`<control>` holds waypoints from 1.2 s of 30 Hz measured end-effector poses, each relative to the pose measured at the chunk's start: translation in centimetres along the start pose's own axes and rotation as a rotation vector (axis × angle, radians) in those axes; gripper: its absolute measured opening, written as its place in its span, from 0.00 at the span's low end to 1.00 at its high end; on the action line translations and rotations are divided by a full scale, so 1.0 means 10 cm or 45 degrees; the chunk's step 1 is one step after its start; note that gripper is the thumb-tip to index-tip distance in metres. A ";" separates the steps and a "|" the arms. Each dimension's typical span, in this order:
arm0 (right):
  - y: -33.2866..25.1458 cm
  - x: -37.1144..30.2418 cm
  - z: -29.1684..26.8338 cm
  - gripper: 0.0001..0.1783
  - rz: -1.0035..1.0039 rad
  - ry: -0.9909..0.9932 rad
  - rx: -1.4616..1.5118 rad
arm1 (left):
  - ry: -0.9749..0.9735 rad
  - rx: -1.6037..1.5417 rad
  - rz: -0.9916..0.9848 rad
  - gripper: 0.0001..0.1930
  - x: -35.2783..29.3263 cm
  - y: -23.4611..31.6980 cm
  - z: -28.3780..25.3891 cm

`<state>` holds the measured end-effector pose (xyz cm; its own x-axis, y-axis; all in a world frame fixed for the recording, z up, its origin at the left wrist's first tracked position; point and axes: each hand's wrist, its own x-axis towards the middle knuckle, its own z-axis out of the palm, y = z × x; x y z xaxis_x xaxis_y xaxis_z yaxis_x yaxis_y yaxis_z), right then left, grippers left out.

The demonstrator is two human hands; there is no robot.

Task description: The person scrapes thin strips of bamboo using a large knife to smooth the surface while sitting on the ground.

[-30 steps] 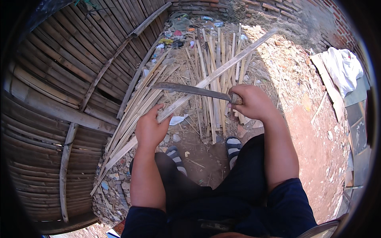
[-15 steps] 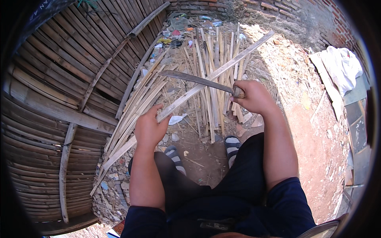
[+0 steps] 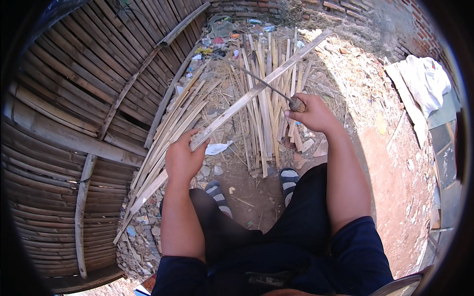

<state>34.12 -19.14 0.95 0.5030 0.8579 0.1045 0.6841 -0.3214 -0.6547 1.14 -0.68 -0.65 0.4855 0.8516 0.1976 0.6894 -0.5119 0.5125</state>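
My left hand (image 3: 184,157) is closed round a long pale strip of split bamboo or wood (image 3: 232,110), which slants up and away to the right. In my right hand (image 3: 315,113) is the wooden handle of a machete (image 3: 256,78). Its blade now shows nearly edge-on as a thin dark line, pointing up and left. The blade crosses the strip about midway along; whether it touches the strip I cannot tell. Beneath the strip lies a loose bundle of similar strips (image 3: 268,133), running away from me.
More strips (image 3: 168,133) lean along the bamboo slat wall (image 3: 59,93) on the left. Litter (image 3: 217,42) lies by the brick wall (image 3: 340,12) at the back. A white cloth (image 3: 422,81) rests at the right. My sandalled feet (image 3: 290,182) stand just before the bundle.
The machete has turned from showing its broad side to nearly edge-on, its tip higher and farther away. My left hand and the strip have shifted slightly left.
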 end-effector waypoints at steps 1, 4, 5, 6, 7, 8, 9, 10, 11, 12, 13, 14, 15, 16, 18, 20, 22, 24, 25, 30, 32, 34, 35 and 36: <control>0.05 0.01 -0.01 0.22 0.037 0.021 0.028 | 0.002 0.004 -0.008 0.25 0.01 -0.01 0.01; 0.05 0.01 -0.03 0.22 0.058 0.030 0.024 | -0.004 -0.042 -0.039 0.25 -0.02 0.09 0.00; 0.01 -0.01 0.00 0.22 -0.003 -0.002 -0.035 | 0.001 -0.038 -0.033 0.25 -0.02 0.10 0.01; -0.05 -0.03 0.02 0.22 -0.063 -0.034 -0.095 | 0.005 -0.035 -0.027 0.25 -0.03 0.11 0.01; -0.12 -0.05 0.05 0.22 -0.124 -0.086 -0.154 | 0.009 -0.032 -0.021 0.25 -0.04 0.11 0.02; -0.23 -0.08 0.09 0.22 -0.185 -0.139 -0.208 | 0.002 -0.034 -0.020 0.25 -0.04 0.11 0.02; -0.33 -0.11 0.14 0.22 -0.242 -0.189 -0.261 | -0.008 -0.034 -0.015 0.25 -0.03 0.10 0.03; -0.39 -0.13 0.20 0.21 -0.284 -0.244 -0.340 | -0.017 -0.034 -0.011 0.25 -0.03 0.08 0.05; -0.44 -0.15 0.22 0.20 -0.307 -0.271 -0.359 | -0.069 0.003 -0.035 0.25 -0.01 0.03 0.05; -0.51 -0.18 0.21 0.20 -0.332 -0.298 -0.378 | -0.120 0.042 -0.062 0.25 0.01 -0.04 0.06; -0.56 -0.19 0.21 0.20 -0.358 -0.326 -0.396 | -0.170 0.081 -0.090 0.25 0.02 -0.08 0.04; -0.52 -0.20 0.15 0.20 -0.324 -0.318 -0.379 | -0.130 0.092 -0.072 0.26 0.01 -0.01 0.01; -0.42 -0.19 0.10 0.20 -0.270 -0.248 -0.297 | -0.137 0.057 -0.097 0.26 0.00 0.05 -0.04; -0.28 -0.16 0.05 0.20 -0.216 -0.178 -0.214 | -0.144 0.022 -0.122 0.27 -0.01 0.11 -0.10; -0.03 -0.09 -0.08 0.21 -0.066 -0.043 -0.116 | -0.094 0.001 -0.095 0.27 -0.01 0.07 -0.09; 0.07 -0.05 -0.20 0.21 0.128 0.081 -0.075 | 0.015 0.034 -0.001 0.27 0.01 -0.06 -0.03; 0.02 -0.08 -0.27 0.21 0.211 0.068 -0.121 | 0.008 0.029 -0.024 0.26 -0.01 -0.05 -0.03; 0.01 -0.12 -0.22 0.21 0.080 0.108 -0.166 | -0.020 0.020 -0.056 0.25 -0.02 0.03 -0.06; -0.01 -0.15 -0.20 0.21 0.054 0.038 -0.209 | -0.045 0.010 -0.076 0.26 -0.01 0.07 -0.08; -0.47 -0.20 0.04 0.20 -0.191 -0.252 -0.287 | -0.083 -0.004 -0.090 0.27 -0.01 0.10 -0.06; -0.47 -0.18 0.05 0.20 -0.190 -0.254 -0.327 | 0.011 -0.006 0.025 0.27 -0.02 -0.01 0.01; -0.35 -0.09 0.02 0.20 -0.196 -0.229 -0.325 | -0.021 -0.010 -0.032 0.27 -0.01 -0.02 -0.02; -0.19 -0.04 0.00 0.20 -0.141 -0.127 -0.280 | -0.035 -0.011 -0.064 0.27 -0.01 0.01 -0.06; -0.05 -0.01 -0.06 0.19 -0.084 -0.020 -0.246 | -0.047 -0.011 -0.087 0.28 -0.01 0.05 -0.09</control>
<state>34.07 -19.37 1.72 0.4466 0.8853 0.1293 0.8044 -0.3340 -0.4913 0.98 -0.93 0.35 0.4572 0.8797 0.1308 0.7168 -0.4515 0.5313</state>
